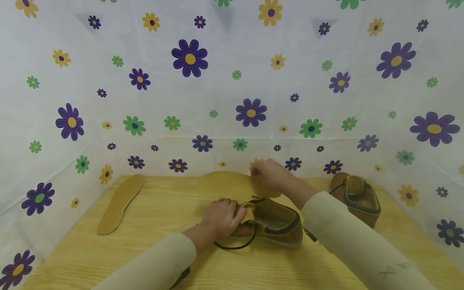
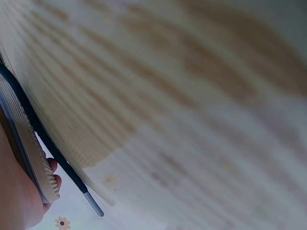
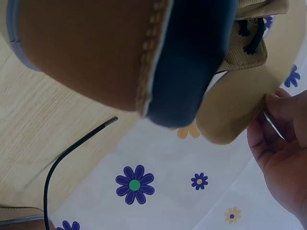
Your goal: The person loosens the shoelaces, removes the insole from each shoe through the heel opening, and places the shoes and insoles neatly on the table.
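Note:
A brown shoe [image 1: 279, 217] with a dark collar and dark laces lies in the middle of the table, toe to the left. My left hand [image 1: 221, 217] grips its front part, thumb over the tan tongue [image 1: 248, 213]. In the left wrist view, fingertips curl past the ribbed sole [image 2: 29, 139] beside a dangling lace [image 2: 53, 148]. Behind the shoe, my right hand [image 1: 270, 175] pinches the edge of a tan insole [image 1: 228, 183] between thumb and fingers. The right wrist view shows this insole [image 3: 235, 110] held beyond the shoe's dark collar [image 3: 187, 62].
Another tan insole [image 1: 121, 205] lies flat at the table's left. A second brown shoe [image 1: 362, 201] stands at the right, partly behind my right sleeve [image 1: 348, 237]. A white flowered cloth [image 1: 224, 88] surrounds the wooden table [image 1: 152, 257] at the back and sides.

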A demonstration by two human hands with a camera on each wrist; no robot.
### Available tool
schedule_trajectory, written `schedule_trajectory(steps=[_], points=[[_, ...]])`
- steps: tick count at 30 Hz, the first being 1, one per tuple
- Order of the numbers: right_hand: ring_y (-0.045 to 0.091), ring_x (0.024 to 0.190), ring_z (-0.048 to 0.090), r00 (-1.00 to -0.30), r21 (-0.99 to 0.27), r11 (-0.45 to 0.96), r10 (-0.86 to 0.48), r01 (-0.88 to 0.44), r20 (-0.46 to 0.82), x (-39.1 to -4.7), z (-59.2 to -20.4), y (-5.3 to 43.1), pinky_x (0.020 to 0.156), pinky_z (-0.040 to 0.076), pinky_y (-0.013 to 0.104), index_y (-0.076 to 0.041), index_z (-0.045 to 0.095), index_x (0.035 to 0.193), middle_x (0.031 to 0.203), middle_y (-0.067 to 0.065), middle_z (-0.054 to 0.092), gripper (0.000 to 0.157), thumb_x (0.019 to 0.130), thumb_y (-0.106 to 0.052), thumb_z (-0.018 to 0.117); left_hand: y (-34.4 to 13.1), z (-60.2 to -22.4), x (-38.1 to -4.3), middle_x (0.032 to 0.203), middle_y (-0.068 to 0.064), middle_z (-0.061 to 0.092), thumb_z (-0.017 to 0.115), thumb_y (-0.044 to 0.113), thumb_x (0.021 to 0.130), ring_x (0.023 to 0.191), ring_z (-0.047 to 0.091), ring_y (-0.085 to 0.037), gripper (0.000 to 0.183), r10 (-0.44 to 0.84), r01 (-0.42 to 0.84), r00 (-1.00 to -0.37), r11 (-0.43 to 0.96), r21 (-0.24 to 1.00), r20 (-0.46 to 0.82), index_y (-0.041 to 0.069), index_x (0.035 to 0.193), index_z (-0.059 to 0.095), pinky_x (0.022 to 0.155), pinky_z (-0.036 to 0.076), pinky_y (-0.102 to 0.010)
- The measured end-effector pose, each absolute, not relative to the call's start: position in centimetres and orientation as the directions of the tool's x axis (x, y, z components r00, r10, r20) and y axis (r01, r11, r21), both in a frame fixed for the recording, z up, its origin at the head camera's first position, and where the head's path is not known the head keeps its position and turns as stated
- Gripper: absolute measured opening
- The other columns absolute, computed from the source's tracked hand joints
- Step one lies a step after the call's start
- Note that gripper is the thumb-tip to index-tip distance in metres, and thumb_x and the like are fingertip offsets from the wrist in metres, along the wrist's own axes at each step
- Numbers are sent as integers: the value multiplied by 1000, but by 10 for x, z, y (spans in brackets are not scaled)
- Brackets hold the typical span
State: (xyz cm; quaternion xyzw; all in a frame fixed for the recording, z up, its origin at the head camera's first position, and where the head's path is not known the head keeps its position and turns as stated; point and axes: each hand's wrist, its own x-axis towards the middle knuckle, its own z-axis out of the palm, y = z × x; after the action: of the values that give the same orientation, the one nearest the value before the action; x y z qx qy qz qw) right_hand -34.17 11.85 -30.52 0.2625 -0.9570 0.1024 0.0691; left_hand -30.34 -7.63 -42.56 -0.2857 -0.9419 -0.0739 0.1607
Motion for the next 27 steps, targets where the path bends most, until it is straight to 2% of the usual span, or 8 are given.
schedule_trajectory(steps=[4,9,11,16,24,27], points=[[23,94,63,-844,-145,834,-507,-532,176,-340,-304,110,86,49,35,-9,65,98,98,6,68,13,90,-5,56,-79,-426,-302,80,-1,63,19,49,98,71,63,-19,57,512,555,-786,831,33,346,12,88,62,63,50,-34],[23,97,62,-836,-150,824,-528,-547,148,-337,-304,110,86,49,35,-8,64,101,100,6,67,15,89,-3,56,-78,-424,-302,87,-2,63,21,49,98,79,62,-20,55,515,562,-776,827,28,365,11,92,61,69,49,-35],[23,96,63,-822,-146,810,-549,-568,151,-336,-304,112,85,50,35,-8,65,100,99,5,67,15,89,-3,55,-78,-425,-304,84,-3,62,24,47,98,78,60,-20,52,525,577,-755,816,19,392,11,88,60,70,48,-36],[19,87,65,-781,-104,776,-606,-622,150,-331,-306,121,79,52,32,-10,67,94,93,3,68,13,88,-6,56,-77,-425,-307,74,-2,58,26,46,98,70,56,-19,50,536,584,-740,812,-7,405,13,79,57,62,47,-34],[6,67,53,-748,-88,742,-661,-664,65,-314,-311,131,64,47,24,-15,62,83,76,-7,60,10,88,-11,54,-77,-425,-308,78,-3,60,23,48,98,73,58,-19,53,540,579,-748,815,-19,384,13,82,59,63,48,-35],[7,67,53,-743,-111,735,-668,-669,49,-309,-315,134,65,47,23,-13,61,91,79,-6,61,8,88,-13,54,-77,-427,-307,79,-3,61,22,48,98,75,59,-20,54,537,576,-753,817,-13,381,12,83,60,64,49,-36]])
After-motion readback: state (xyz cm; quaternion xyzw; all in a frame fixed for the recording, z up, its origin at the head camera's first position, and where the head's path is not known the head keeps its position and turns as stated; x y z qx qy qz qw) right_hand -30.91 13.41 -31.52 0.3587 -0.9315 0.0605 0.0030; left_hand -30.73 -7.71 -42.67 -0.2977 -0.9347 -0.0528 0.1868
